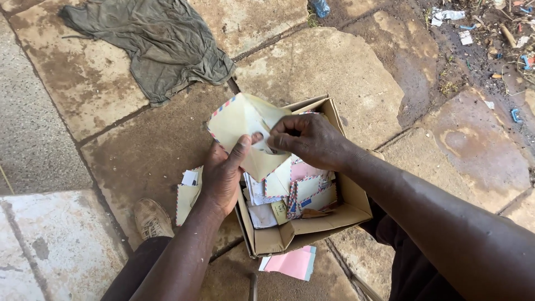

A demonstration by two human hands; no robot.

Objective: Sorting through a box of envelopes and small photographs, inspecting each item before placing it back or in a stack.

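Note:
A cream airmail envelope (241, 125) with a red and blue striped edge is held above an open cardboard box (345, 192). My left hand (223, 173) grips it from below, thumb pressed on its front. My right hand (309, 139) pinches the envelope's open flap from the right, fingers curled at its mouth. Inside the box lie several more striped envelopes and paper slips (298, 192). What is inside the held envelope is hidden.
The box stands on stone paving. Loose envelopes (188, 195) lie on the ground to its left, pink paper (294, 263) by its near edge. My shoe (150, 218) is lower left. A grey-green cloth (159, 42) lies at the far left; litter (490, 33) at top right.

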